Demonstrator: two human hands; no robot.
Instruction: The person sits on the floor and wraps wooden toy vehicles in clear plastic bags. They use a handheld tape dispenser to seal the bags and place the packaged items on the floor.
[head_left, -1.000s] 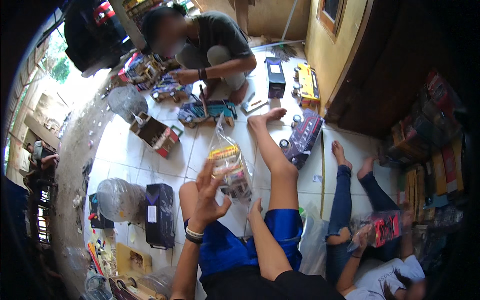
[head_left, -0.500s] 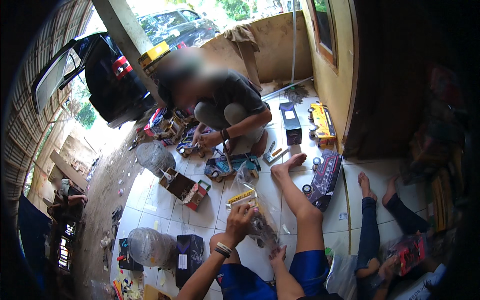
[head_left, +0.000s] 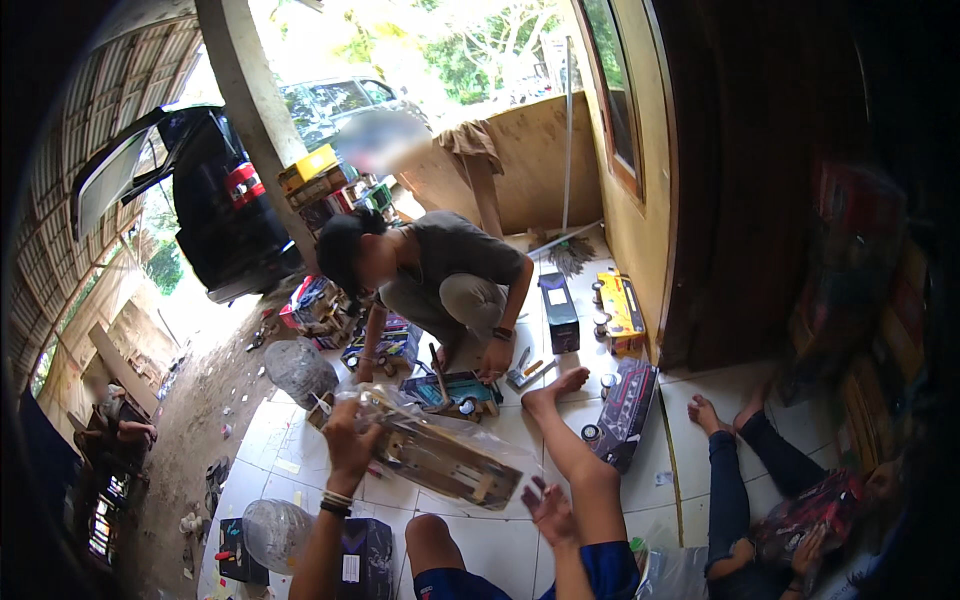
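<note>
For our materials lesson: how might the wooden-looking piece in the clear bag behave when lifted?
The wooden-looking piece is probably stiff: its long boards look straight. The clear bag is likely floppy and perhaps slippery, being thin, loose and shiny. With the left hand's grip near one end, the far end may tip down if unsupported.

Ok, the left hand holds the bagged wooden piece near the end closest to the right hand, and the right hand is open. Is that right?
Not quite: the head view shows the left hand gripping the bagged wooden piece near the end farther from the right hand. The right hand is indeed open.
</note>
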